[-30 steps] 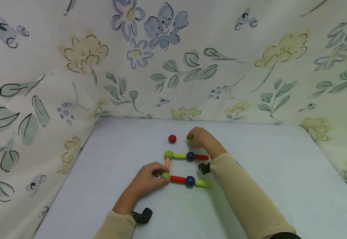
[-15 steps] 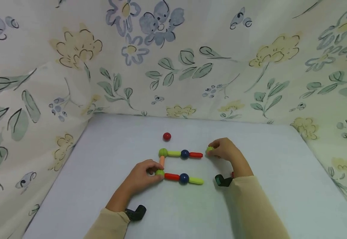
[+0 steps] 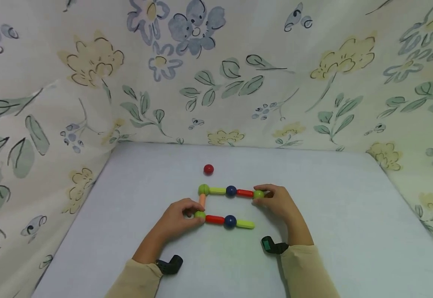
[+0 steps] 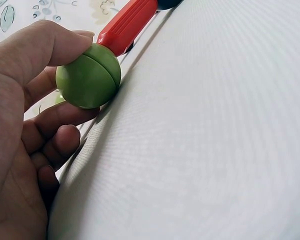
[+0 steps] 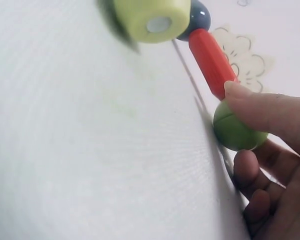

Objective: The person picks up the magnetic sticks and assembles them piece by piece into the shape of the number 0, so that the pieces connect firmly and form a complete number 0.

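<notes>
My left hand (image 3: 180, 216) pinches a green ball (image 4: 88, 76) at the near left corner of a construction of rods and balls. From that ball a red rod (image 3: 214, 219), a dark blue ball (image 3: 230, 221) and a yellow-green rod (image 3: 245, 224) run right. An orange rod (image 3: 202, 201) links it to a far green ball (image 3: 203, 189). The far row continues through a yellow-green rod (image 3: 217, 191), a dark blue ball (image 3: 231, 191) and a red rod (image 5: 212, 62). At that rod's right end my right hand (image 3: 279, 201) pinches another green ball (image 5: 237, 127), which touches the rod.
A loose red ball (image 3: 208, 169) lies behind the construction on the white table (image 3: 156, 165). A flowered cloth (image 3: 238, 116) hangs along the back and sides. Each wrist wears a small black camera, such as the right one (image 3: 274, 246).
My right hand has carried its green ball from beyond the far row, rightward and then toward me, to the red rod's end. The left hand keeps its grip on the near ball.
</notes>
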The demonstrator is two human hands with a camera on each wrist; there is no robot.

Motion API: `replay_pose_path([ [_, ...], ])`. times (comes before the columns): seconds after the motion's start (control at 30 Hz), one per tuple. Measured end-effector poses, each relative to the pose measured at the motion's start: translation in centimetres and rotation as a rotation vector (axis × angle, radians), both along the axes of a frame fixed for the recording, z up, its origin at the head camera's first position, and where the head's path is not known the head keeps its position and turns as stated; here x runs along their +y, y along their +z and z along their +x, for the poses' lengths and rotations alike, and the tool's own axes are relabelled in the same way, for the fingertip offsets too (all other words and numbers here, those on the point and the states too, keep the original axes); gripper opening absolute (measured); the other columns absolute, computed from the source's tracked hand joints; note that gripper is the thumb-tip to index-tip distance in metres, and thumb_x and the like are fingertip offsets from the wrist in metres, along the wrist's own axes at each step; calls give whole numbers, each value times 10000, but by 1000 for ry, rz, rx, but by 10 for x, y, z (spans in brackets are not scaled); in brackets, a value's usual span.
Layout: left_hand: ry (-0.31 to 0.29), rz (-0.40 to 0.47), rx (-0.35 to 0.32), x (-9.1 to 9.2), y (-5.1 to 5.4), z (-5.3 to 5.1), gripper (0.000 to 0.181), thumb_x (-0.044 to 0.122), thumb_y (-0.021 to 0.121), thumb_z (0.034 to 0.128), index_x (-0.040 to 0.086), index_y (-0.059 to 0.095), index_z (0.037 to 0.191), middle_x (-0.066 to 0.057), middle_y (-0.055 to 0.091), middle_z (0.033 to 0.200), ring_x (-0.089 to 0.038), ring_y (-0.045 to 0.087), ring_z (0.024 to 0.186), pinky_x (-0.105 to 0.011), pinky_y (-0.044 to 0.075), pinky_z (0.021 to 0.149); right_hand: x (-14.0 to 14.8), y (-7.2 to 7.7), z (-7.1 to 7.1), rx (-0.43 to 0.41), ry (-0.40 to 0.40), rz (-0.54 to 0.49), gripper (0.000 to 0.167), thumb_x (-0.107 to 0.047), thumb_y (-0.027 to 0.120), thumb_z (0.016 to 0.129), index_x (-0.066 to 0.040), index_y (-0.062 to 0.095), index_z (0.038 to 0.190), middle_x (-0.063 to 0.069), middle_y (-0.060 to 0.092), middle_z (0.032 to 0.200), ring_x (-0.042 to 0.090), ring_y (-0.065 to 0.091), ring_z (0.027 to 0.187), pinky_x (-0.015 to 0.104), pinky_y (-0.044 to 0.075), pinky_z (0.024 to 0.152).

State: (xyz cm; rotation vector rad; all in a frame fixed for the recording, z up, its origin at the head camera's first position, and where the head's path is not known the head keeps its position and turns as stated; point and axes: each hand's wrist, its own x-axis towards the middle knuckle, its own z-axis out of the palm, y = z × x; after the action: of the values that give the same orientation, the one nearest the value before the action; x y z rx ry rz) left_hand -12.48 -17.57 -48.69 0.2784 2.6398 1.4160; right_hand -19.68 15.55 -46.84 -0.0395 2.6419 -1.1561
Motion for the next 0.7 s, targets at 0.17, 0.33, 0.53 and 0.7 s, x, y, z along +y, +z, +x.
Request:
replay_pose_path([
  [0.17, -4, -9, 24, 1, -2, 1, 221, 261, 801, 814, 309, 726, 1017, 124, 614, 908, -131, 555, 867, -287, 482, 769, 1, -2, 2, 29, 3, -14, 415, -297, 797, 824, -293, 685, 1224, 48, 609, 968, 231, 512, 903, 324, 416, 723],
  [0.33, 6, -10, 24, -1, -2, 1, 230, 256, 801, 817, 315, 723, 1025, 123, 617, 920, -135, 552, 878, -287, 484, 771, -2, -1, 3, 66, 2, -43, 457, -271, 772, 853, -247, 641, 1290, 58, 636, 1110, 231, 545, 940, 320, 443, 769],
  [0.53, 3, -9, 19, 0, 0, 0, 235, 256, 805, 813, 297, 727, 1031, 114, 622, 922, -147, 553, 876, -294, 478, 770, -3, -2, 4, 65, -30, -72, 480, -253, 757, 868, -229, 610, 1324, 61, 617, 1234, 231, 564, 965, 311, 453, 790],
  [0.7, 8, -10, 1, 1, -1, 0, 232, 270, 804, 815, 303, 725, 1031, 115, 619, 920, -143, 553, 878, -297, 478, 772, -3, -5, 5, 51, -43, -74, 464, -248, 756, 870, -243, 619, 1313, 59, 616, 1181, 234, 550, 961, 313, 450, 789],
])
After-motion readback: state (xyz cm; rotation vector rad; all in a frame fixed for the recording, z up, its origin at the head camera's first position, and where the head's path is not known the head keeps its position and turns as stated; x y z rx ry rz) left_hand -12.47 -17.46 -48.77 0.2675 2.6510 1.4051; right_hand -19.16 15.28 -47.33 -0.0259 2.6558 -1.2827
